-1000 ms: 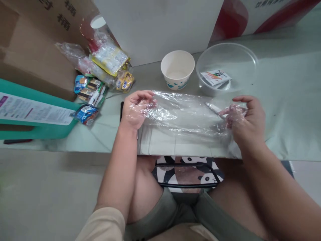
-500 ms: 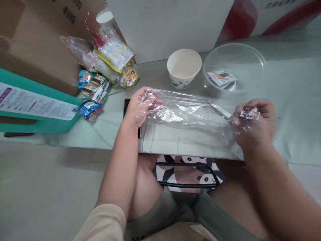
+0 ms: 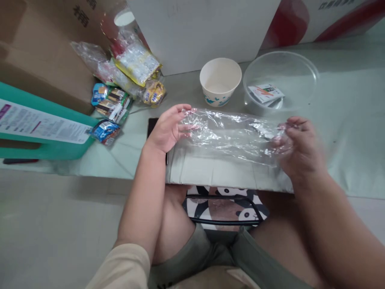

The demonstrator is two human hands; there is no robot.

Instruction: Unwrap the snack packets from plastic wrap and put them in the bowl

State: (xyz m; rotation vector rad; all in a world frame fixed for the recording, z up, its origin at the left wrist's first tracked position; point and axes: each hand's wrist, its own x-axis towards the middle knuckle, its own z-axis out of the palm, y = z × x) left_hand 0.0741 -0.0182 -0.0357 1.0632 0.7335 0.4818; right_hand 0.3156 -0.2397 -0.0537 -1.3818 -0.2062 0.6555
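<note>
A clear plastic bag (image 3: 231, 134) is stretched sideways between my two hands, above the table's front edge. My left hand (image 3: 171, 128) grips its left end, fingers curled against the film. At the other end, my right hand (image 3: 300, 146) pinches the crumpled film and is slightly blurred. Behind the bag stands a white paper bowl (image 3: 221, 82) with blue-green print around its base. To its right is a round clear plastic tub (image 3: 313, 86) with a small printed packet (image 3: 266, 94) in it. Part of a dark phone-like object (image 3: 152, 125) shows beneath my left wrist.
Wrapped snacks (image 3: 110, 102) and plastic packaging (image 3: 136, 66) lie at the left, against a brown cardboard box (image 3: 45, 48). A green plastic frame with a label (image 3: 60, 150) stands nearer. A large white box (image 3: 198, 32) borders the back. The table's front edge is above my lap.
My right hand has turned and shifted slightly left. The bag lies flatter between my hands, and the white strip that showed near my right hand is no longer visible.
</note>
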